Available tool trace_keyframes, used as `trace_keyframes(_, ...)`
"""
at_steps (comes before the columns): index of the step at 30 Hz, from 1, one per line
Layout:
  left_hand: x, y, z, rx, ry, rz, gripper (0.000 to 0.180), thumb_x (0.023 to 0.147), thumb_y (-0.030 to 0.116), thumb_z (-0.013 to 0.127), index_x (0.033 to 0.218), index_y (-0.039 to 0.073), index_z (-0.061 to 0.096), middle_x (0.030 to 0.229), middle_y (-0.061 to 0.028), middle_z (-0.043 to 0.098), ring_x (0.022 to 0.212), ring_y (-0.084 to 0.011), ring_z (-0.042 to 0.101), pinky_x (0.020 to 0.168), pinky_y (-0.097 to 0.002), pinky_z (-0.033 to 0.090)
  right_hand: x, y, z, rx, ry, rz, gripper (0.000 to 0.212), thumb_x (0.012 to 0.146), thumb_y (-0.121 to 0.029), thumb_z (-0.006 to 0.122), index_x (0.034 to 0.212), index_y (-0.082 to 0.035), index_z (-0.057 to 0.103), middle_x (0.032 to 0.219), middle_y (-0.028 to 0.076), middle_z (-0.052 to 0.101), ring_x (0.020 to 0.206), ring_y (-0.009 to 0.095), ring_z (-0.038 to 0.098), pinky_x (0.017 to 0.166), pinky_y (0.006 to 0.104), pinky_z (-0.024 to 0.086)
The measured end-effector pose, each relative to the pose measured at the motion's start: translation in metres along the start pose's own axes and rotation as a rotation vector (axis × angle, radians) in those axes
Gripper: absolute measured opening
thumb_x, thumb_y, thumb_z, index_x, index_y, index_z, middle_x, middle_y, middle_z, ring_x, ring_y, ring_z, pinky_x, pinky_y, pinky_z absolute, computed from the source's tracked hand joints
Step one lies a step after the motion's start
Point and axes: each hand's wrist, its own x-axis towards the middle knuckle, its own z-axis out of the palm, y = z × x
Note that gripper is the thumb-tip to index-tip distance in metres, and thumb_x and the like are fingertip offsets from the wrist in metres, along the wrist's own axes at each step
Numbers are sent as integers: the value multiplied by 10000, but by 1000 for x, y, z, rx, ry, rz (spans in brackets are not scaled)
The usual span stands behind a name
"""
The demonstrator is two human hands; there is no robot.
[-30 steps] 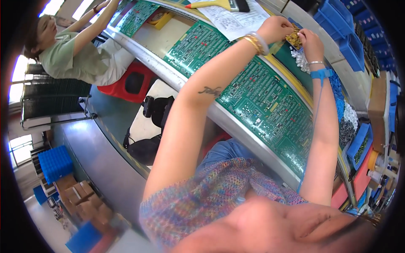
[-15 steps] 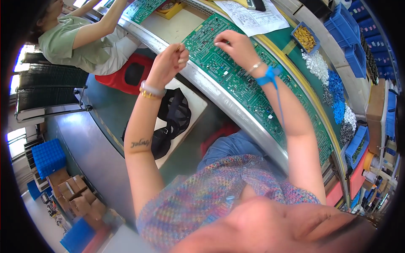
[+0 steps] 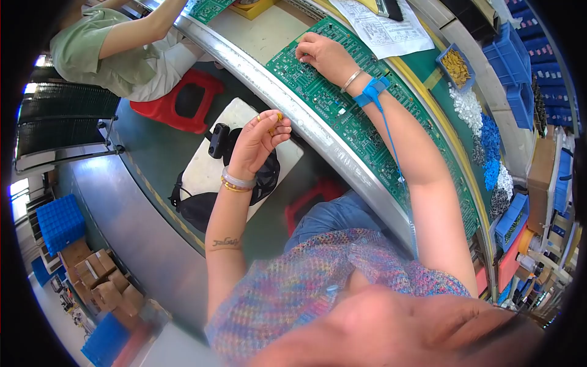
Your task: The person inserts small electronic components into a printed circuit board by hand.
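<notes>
My left hand (image 3: 262,142) is held palm up just off the metal rail (image 3: 342,153), fingers curled round several small yellow components (image 3: 279,117). My right hand (image 3: 330,60) is over the far end of a green circuit board (image 3: 333,131), thumb and fingertips pinched down close to its surface. What the right fingertips hold, if anything, is too small to make out. The board carries many small parts and rests along the rail. A blue wrist strap (image 3: 371,92) with a coiled cord circles my right wrist.
Beyond the board lie a printed sheet (image 3: 385,30), a blue bin of yellow components (image 3: 455,66), and heaps of white parts (image 3: 466,110) and blue parts (image 3: 491,147). A white stool (image 3: 235,116) bears a black bag. At far left sits a co-worker in a green shirt (image 3: 79,46).
My left hand has come down and toward me from beside the board, its yellow components now showing. My right hand has shifted slightly left and lower onto the board's far end.
</notes>
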Motion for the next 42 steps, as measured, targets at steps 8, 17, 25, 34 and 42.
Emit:
trace_keyframes(8,7,-13,-17,-128,-223,30,150,932,147,526,1006,30,584,887,-77,637,770,-129,628,725,-248,543,6,1,0,-62,-27,-117,26,796,-90,596,780,-86,577,860,66,553,849,267,577,726,357,489)
trace_keyframes(17,3,-18,-7,-99,-36,62,154,911,92,553,1041,19,587,908,-77,642,810,-141,637,749,-257,547,13,9,-8,-213,-167,-343,58,773,-62,599,822,-89,585,904,55,572,870,233,589,714,322,488)
trace_keyframes(25,4,-23,6,-55,72,190,146,884,60,587,1019,6,580,896,-97,655,792,-145,647,728,-268,556,-24,-76,-26,339,-154,84,158,818,-204,608,883,-67,650,828,112,632,774,293,615,680,356,489)
trace_keyframes(34,2,-41,4,12,113,225,143,875,61,602,1004,3,584,886,-103,662,757,-133,647,695,-254,553,-39,-81,-26,371,-127,227,107,774,-142,624,820,-47,641,782,124,639,725,281,628,655,342,498)
trace_keyframes(42,-7,-43,2,-90,97,158,170,886,77,591,1041,11,605,929,-97,658,806,-132,638,748,-256,543,-10,-44,-4,95,-34,194,153,787,-195,649,864,-64,665,779,114,662,716,261,644,652,340,500)
